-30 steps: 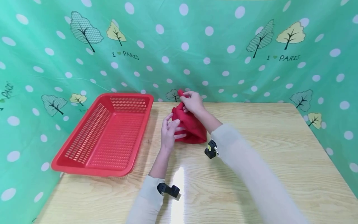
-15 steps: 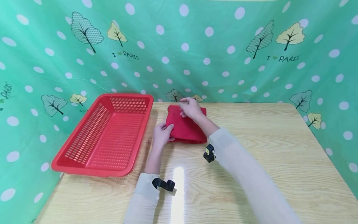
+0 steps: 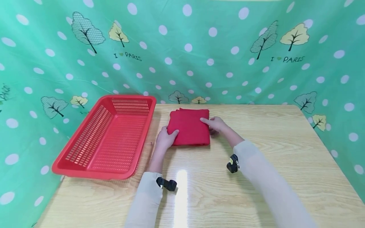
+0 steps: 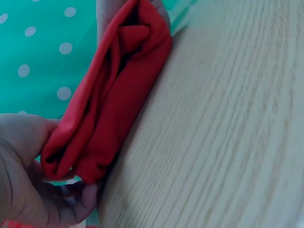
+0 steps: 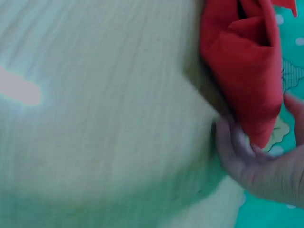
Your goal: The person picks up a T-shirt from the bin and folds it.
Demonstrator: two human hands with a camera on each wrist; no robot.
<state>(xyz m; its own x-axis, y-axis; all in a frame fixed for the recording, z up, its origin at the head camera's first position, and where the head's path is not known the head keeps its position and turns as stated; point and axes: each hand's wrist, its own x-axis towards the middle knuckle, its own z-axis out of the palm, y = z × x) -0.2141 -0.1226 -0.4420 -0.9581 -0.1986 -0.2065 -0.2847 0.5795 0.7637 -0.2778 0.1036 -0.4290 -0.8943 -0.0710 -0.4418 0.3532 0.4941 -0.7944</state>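
A red cloth [image 3: 188, 127], folded into a thick, roughly square bundle, lies near the back of the table. My left hand [image 3: 165, 138] grips its left edge, thumb on top and fingers tucked beneath. At the opposite edge my right hand [image 3: 217, 124] holds the bundle with its thumb over the top; its other fingers are mostly hidden in the head view. Loose layers of the cloth [image 4: 102, 99] show at its near side in the left wrist view. In the right wrist view, fingers [image 5: 232, 147] curl under the cloth's corner.
A red plastic basket [image 3: 92, 174] with slotted walls stands left of the cloth, its inside showing only its own floor. The wooden table [image 3: 256, 177] ends against a green dotted curtain [image 3: 228, 57] at the back. A light reflection marks the front middle.
The bunched cloth has been laid down flat and square. My left hand has shifted to its left edge, and my right hand has come from the top over to its right edge.
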